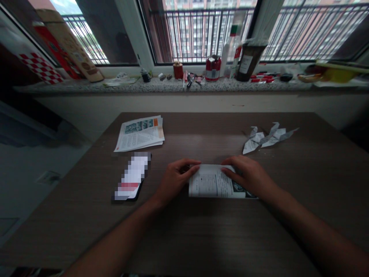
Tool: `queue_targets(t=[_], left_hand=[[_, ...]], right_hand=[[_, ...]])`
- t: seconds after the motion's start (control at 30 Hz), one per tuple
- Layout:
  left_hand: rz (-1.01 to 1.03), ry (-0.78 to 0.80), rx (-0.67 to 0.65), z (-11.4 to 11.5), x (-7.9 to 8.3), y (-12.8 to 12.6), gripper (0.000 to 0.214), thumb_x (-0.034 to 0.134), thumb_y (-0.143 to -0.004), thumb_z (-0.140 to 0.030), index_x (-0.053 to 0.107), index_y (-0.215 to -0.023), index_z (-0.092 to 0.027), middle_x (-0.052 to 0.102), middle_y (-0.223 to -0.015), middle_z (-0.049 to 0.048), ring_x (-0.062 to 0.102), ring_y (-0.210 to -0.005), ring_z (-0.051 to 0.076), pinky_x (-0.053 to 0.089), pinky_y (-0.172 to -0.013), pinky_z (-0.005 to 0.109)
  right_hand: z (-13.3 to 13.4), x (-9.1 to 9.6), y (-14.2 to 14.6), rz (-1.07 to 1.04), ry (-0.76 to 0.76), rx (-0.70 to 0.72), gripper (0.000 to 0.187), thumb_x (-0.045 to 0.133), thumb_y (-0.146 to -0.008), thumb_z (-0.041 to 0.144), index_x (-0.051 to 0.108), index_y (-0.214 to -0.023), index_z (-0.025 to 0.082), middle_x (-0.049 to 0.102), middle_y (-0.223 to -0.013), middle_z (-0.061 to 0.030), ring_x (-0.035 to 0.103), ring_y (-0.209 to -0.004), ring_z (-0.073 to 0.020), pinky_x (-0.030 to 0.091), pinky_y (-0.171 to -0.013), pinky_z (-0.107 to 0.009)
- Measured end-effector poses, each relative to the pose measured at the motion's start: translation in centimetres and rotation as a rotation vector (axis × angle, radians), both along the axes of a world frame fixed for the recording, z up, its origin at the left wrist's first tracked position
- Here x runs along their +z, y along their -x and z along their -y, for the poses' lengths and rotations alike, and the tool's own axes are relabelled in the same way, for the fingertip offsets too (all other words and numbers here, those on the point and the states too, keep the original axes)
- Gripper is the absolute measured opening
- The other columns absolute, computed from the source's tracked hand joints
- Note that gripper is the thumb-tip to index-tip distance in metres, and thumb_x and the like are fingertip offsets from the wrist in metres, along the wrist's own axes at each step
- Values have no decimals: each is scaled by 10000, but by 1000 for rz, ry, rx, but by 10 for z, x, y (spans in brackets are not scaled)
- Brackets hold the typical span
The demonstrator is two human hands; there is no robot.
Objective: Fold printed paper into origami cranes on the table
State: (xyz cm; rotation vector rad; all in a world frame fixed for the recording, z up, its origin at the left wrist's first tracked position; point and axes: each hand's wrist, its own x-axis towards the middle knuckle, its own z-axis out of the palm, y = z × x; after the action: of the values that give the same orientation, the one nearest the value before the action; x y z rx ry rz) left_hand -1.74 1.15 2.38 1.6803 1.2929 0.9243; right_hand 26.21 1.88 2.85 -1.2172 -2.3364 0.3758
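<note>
Dark wood-grain desk point(201, 238) is carrying a folded printed sheet point(211, 184) at lower centre of the frame, long axis running left to right. Both hands are pressing it flat: left hand point(175, 180) is lying on its left edge, right hand point(250, 176) is covering its right end. Folded paper figures point(266, 138) are lying upper right, well apart; a booklet point(141, 132) and phone point(132, 177) are sitting left. Open room is lying below.

Stacked printed sheets point(140, 133), phone point(131, 178), folded paper cranes point(266, 138) on the table point(201, 238); red can point(213, 68) on the sill.
</note>
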Motion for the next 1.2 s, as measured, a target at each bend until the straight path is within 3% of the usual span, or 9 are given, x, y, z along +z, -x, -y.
queue_targets(t=[0.2, 0.5, 0.67, 1.2], left_hand=[[-161, -89, -40, -8, -12, 3, 160, 702, -958, -314, 782, -1076, -240, 763, -912, 8, 684, -791, 180, 518, -742, 305], [-401, -238, -78, -14, -25, -2, 116, 663, -971, -241, 748, -1039, -203, 707, -1013, 62, 662, -970, 238, 516, -892, 384], [-394, -271, -63, -16, -29, -2, 102, 686, -942, -224, 745, -1024, -213, 636, -1050, 71, 632, -1021, 244, 509, -918, 389], [-390, -243, -86, -19, -28, -1, 43, 690, -947, -221, 711, -971, -192, 658, -1036, 71, 620, -1000, 253, 499, -883, 389]], right_hand=[[-8, -14, 2, 53, 65, 15, 155, 574, -1037, 338, 664, -1089, 223, 745, -1037, -77, 692, -947, -255, 529, -809, -393], [-16, -30, 5, 70, 116, 38, 156, 567, -1037, 323, 670, -1100, 224, 694, -1076, -87, 672, -969, -245, 523, -837, -376], [-16, -30, 7, 97, 103, 38, 158, 578, -1032, 321, 661, -1126, 224, 651, -1118, -92, 666, -950, -239, 529, -822, -372], [-16, -30, 8, 107, 89, 9, 95, 612, -1010, 304, 651, -1058, 232, 651, -1066, -72, 663, -910, -230, 515, -768, -345]])
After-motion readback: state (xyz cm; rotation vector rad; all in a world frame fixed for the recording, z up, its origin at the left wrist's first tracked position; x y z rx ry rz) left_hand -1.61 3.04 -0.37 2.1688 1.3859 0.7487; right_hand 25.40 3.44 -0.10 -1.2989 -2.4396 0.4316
